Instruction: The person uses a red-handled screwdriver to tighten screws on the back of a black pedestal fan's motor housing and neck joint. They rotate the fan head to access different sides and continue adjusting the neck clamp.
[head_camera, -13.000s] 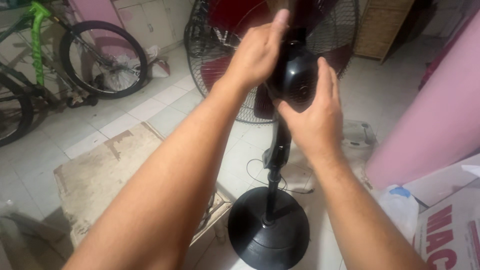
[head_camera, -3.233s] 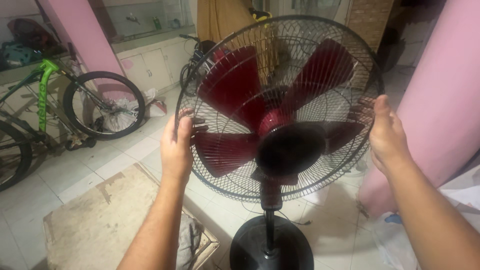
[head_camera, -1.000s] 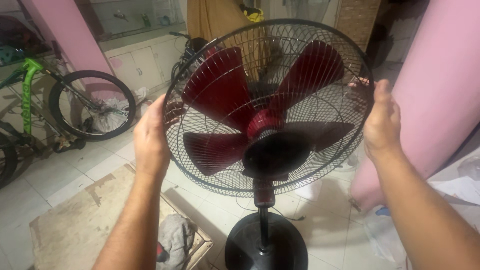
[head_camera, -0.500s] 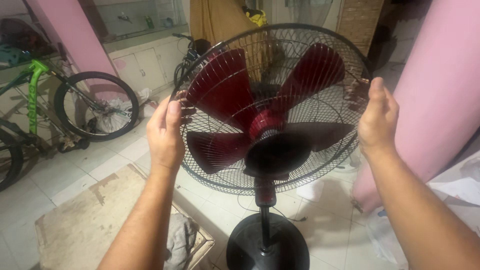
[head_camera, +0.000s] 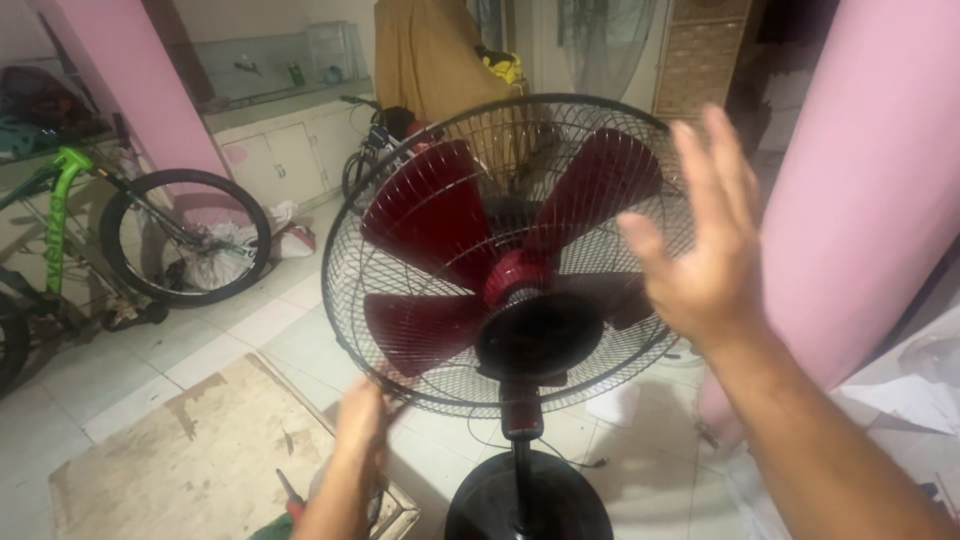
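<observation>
Standing upright, fan | left hand gripping lower rim | right hand spread

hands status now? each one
Left hand: fingers at the lower rim of the fan guard; grip cannot be told.
Right hand: open, holding nothing.

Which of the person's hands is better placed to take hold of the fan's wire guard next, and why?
Probably the left hand: it sits at the lower left rim of the wire guard, seemingly touching it. The right hand is open, fingers spread, raised in front of the guard's right side, gripping nothing.
</observation>
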